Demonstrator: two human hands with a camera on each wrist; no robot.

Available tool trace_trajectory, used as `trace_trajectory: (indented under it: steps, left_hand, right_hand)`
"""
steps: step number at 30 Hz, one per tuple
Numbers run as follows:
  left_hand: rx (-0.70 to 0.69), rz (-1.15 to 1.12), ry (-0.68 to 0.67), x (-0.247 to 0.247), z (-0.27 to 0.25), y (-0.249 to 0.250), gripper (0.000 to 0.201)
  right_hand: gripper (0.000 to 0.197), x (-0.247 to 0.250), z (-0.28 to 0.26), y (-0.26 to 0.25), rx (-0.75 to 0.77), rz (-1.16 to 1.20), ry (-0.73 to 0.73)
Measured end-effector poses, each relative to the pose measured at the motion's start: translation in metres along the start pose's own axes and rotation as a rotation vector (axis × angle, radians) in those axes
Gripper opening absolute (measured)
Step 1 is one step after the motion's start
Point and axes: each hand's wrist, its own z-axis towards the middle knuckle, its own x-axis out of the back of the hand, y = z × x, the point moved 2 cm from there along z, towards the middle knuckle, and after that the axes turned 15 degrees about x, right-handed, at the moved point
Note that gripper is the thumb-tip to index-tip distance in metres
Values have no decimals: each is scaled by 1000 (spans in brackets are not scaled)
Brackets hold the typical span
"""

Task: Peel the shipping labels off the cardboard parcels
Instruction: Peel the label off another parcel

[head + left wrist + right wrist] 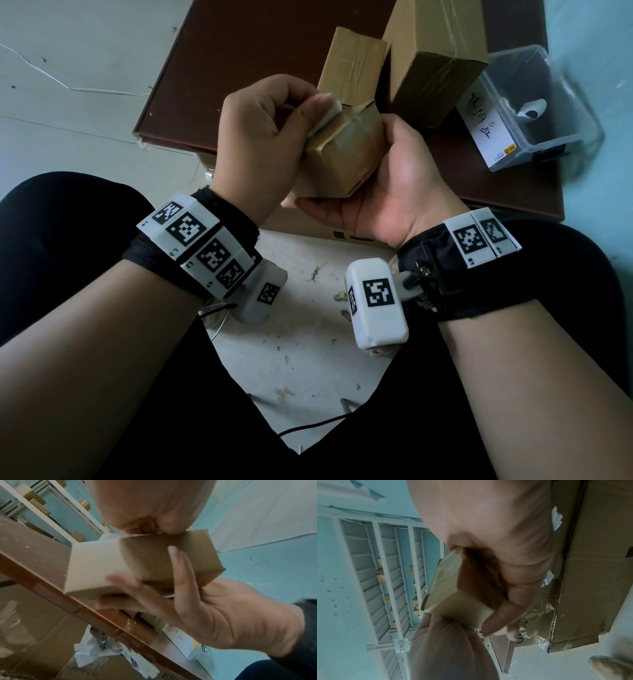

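I hold a small taped cardboard parcel (346, 161) in the air above my lap. My right hand (387, 185) cradles it from below and from the right, fingers wrapped under it and thumb on its top edge. My left hand (317, 109) is curled at the parcel's upper left corner, where thumb and fingers pinch a small white piece of label (327, 114) partly lifted off the cardboard. The left wrist view has the parcel (142, 563) with my right hand's fingers (180, 566) against its side. In the right wrist view, the parcel (453, 592) sits between both hands.
Two more cardboard parcels (352, 65) (435, 61) stand on the low brown table (239, 68) ahead. At the table's right end is a clear plastic bin (548, 113) with a handwritten white card (486, 133). Crumpled white labels (106, 650) lie below the table. My knees flank the floor gap.
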Motion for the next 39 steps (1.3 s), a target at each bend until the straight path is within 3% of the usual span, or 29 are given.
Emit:
trace_trajectory:
  steps: [3, 7, 11, 14, 18, 27, 33, 37, 39]
  left_hand:
    - [-21, -42, 31, 2, 2, 2, 12]
    - [-48, -153, 48, 3, 0, 6, 15]
    - [-63, -218, -5, 4, -3, 11, 17]
    - [-84, -169, -53, 0, -5, 9, 24]
    - [-116, -118, -94, -4, -5, 6, 21]
    - [-84, -93, -13, -5, -8, 5, 13]
    - [88, -192, 4, -7, -4, 3, 14]
    - [212, -391, -78, -7, -7, 7, 9]
    - [200, -364, -83, -7, -8, 9, 23]
  right_hand:
    - [62, -4, -3, 0, 42, 75, -22]
    - [43, -8, -4, -8, 183, 183, -66]
    - [62, -5, -3, -13, 317, 211, -94]
    - [56, -5, 0, -12, 374, 200, -65]
    - [48, -4, 2, -8, 399, 137, -48]
    - [22, -6, -1, -8, 421, 41, -35]
    - [38, -5, 1, -7, 448, -38, -50]
    - [56, -2, 8, -4, 452, -123, -45]
    - [66, 0, 10, -2, 445, -139, -5]
